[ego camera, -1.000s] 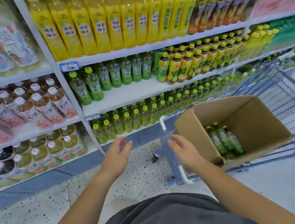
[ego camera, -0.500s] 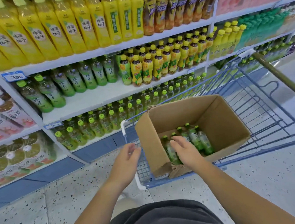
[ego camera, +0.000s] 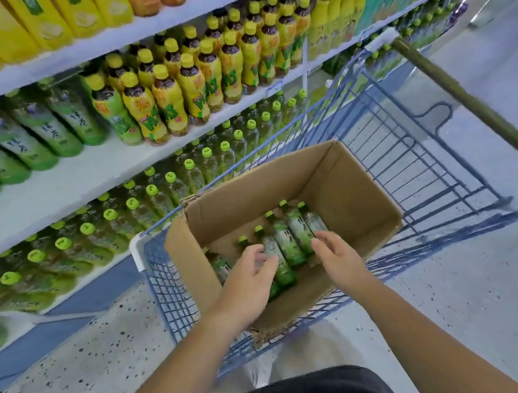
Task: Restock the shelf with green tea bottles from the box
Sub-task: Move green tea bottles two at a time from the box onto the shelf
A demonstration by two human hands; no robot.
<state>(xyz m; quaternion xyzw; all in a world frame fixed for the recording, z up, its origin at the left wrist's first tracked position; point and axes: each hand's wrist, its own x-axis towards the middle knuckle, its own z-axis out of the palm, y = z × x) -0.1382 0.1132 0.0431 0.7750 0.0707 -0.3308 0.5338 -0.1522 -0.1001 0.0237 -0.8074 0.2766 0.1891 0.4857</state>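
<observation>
An open cardboard box sits in a blue wire cart. Several green tea bottles with green caps lie side by side on its floor. My left hand reaches into the box, fingers and thumb curled over a bottle at the left of the row. At the right end of that row my right hand touches the bottles with bent fingertips. The same green tea bottles stand at the left of the middle shelf, which has bare white board in front of them.
Yellow-capped tea bottles fill the middle shelf's right part. Green-capped bottles crowd the lower shelf beside the cart. The cart's handle runs along the right. Speckled floor lies at the shelf's foot.
Both hands moved from in front of the cart down into the box and onto the bottles. The view swung right and closer to the box.
</observation>
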